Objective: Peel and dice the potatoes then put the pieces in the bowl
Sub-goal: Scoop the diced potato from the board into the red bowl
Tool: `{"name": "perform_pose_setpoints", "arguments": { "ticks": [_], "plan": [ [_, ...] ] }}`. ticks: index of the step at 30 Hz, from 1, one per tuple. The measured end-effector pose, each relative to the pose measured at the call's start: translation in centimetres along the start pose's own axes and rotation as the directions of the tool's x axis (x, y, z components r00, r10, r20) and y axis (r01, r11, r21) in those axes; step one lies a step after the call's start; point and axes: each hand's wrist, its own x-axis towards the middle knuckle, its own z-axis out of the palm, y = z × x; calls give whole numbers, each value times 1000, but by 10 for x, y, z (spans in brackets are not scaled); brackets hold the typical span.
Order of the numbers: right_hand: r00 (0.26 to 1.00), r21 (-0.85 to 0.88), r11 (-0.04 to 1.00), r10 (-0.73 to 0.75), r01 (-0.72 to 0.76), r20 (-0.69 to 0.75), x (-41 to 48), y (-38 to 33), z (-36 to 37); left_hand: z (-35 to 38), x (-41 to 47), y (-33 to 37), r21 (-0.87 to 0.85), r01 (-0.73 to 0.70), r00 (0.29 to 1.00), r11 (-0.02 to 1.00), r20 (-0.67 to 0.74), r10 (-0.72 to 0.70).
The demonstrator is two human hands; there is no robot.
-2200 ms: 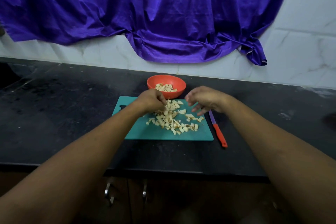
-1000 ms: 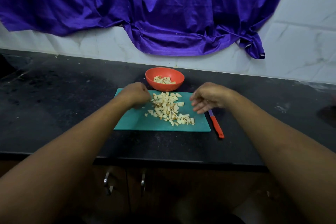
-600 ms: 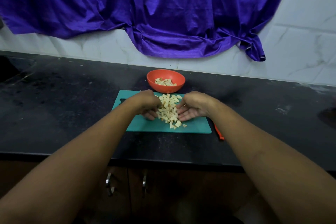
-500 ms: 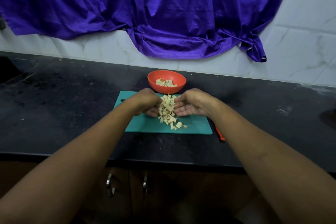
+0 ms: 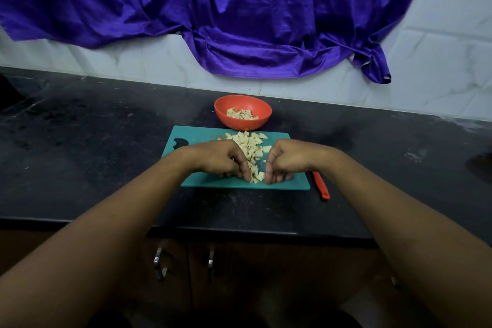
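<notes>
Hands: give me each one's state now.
Left hand: fingers bent down against the potato pieces; grip cannot be told.
Right hand: likewise, grip cannot be told.

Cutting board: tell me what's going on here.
A person is corralling diced potato on the teal cutting board, left hand and right hand either side of the pile, fingers pointing down. Some pieces already sit in the orange bowl behind the board; most do not. The red-handled knife lies untouched on the counter, right of the board.
</notes>
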Motion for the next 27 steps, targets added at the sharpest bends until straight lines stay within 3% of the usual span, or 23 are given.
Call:
{"name": "perform_pose_setpoints", "arguments": {
  "ticks": [7, 12, 19, 22, 27],
  "plan": [
    [989, 71, 996, -39, 50, -144, 21, -8, 11, -3, 1, -1, 35, 44, 997, 998, -66, -41],
    [964, 277, 955, -28, 103, -264, 25, -3, 2, -13, -2, -5, -40, 36, 976, 999, -215, -44],
    [892, 491, 870, 190, 40, -410, 42, 22, -16, -28, 12, -20, -230, 175, 883, 957, -394, -256],
    [871, 461, 888, 230, -5, -434, 54, 26, -19, -31, 29, -26, -235, 236, 836, 943, -445, -321],
    [843, 290, 957, 175, -23, -509, 77, 18, -24, -34, 52, -27, -189, 254, 795, 949, -518, -316]
  ]
}}
